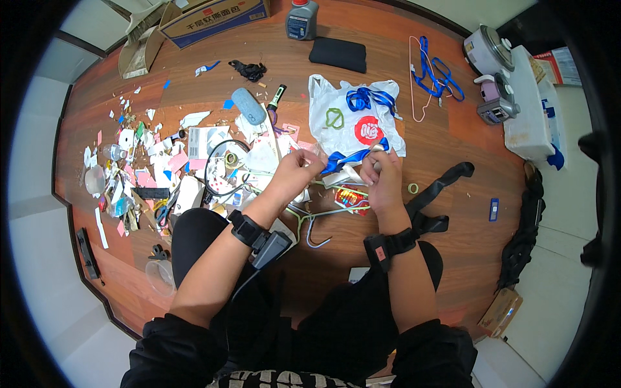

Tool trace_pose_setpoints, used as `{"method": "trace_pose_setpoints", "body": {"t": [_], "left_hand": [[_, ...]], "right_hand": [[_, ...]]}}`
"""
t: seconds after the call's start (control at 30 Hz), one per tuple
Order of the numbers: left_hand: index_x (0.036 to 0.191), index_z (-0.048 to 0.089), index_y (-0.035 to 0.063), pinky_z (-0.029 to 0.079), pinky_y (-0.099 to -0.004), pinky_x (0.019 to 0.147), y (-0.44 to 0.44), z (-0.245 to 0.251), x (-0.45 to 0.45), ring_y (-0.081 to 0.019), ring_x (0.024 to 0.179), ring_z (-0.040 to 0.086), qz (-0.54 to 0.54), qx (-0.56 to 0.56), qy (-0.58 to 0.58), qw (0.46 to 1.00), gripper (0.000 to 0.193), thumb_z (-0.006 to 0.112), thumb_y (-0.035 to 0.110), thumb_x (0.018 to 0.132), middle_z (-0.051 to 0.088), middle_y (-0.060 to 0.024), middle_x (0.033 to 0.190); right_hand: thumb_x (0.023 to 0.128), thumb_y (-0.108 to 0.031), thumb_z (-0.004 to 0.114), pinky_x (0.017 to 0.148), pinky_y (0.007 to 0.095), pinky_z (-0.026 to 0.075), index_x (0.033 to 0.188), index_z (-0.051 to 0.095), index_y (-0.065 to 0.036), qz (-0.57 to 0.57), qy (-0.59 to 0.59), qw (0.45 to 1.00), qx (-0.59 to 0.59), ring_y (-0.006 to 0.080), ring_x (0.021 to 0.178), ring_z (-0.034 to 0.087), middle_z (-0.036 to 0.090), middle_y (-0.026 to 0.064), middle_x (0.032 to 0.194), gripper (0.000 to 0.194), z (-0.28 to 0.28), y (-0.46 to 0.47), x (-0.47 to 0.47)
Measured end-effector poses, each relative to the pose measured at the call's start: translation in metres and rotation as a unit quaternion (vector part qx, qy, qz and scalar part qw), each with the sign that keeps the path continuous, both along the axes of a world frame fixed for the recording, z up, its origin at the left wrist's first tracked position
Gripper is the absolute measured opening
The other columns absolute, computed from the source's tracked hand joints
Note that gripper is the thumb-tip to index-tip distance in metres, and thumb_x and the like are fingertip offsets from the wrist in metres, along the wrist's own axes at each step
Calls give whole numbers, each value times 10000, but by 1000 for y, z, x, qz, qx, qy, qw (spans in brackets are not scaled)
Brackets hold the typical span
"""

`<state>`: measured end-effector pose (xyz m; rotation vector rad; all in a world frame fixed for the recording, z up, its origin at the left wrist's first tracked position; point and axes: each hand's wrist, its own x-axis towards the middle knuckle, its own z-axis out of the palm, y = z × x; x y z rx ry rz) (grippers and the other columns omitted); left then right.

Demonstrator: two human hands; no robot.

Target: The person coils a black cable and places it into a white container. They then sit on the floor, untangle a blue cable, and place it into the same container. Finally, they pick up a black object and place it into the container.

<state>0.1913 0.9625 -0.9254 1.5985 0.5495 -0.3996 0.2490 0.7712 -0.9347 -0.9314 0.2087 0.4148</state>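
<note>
A twisted blue satin ribbon (350,158) stretches between my two hands, above the lower edge of a white plastic bag (330,94). My left hand (298,170) pinches the ribbon's left end between thumb and fingertips. At its other end, the ribbon passes through the bent fingers of my right hand (386,173). A looped bundle of blue ribbon (364,99) and a green band (335,118) lie on the bag. Below my hands are green and blue clothes hangers (324,212) and a shiny red packet (351,198), partly covered by the hangers.
Paper scraps (177,160) and scissors (164,213) litter the wooden floor on the left. Farther off are a grey glasses case (249,105), a black pouch (338,55) and a grey bottle (302,22). At right lie a pink hanger (415,104), a black strap (436,186) and a rice cooker (485,51).
</note>
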Motion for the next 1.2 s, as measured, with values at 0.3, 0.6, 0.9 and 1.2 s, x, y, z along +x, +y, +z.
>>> {"method": "trace_pose_setpoints", "body": {"t": [0.3, 0.6, 0.9, 1.2], "left_hand": [[947, 626, 79, 445, -234, 530, 12, 3, 2, -80, 542, 485, 195, -177, 26, 964, 255, 519, 297, 1026, 594, 1, 739], [1031, 569, 70, 433, -221, 517, 13, 12, 2, -55, 433, 317, 103, -318, 29, 942, 282, 499, 343, 1043, 688, -61, 911], [999, 534, 141, 372, -219, 498, 5, 16, 2, -38, 486, 357, 144, -300, -27, 943, 219, 507, 354, 1040, 616, 14, 837], [1356, 525, 92, 463, -224, 546, -15, 10, -8, -89, 705, 582, -146, -138, -39, 979, 483, 647, 94, 889, 665, -38, 1009]], "right_hand": [[1000, -178, 478, 437, 223, 284, 1106, 527, -51, -96, 36, 993, -64, 58, 490, 345, 487, -11, 705, 173, -2, -24, 15], [1000, -275, 516, 606, 258, 517, 1295, 494, -40, -62, 73, 989, -115, 168, 830, 642, 648, 109, 1040, 378, -3, -18, 16], [1011, -212, 556, 499, 231, 429, 1160, 546, -97, 310, 149, 937, 53, 89, 599, 541, 598, 23, 844, 189, -3, 1, -6], [1052, -239, 473, 446, 202, 285, 1156, 519, -96, 230, 163, 939, 196, 64, 469, 356, 453, -21, 673, 183, 2, -12, 4]]}}
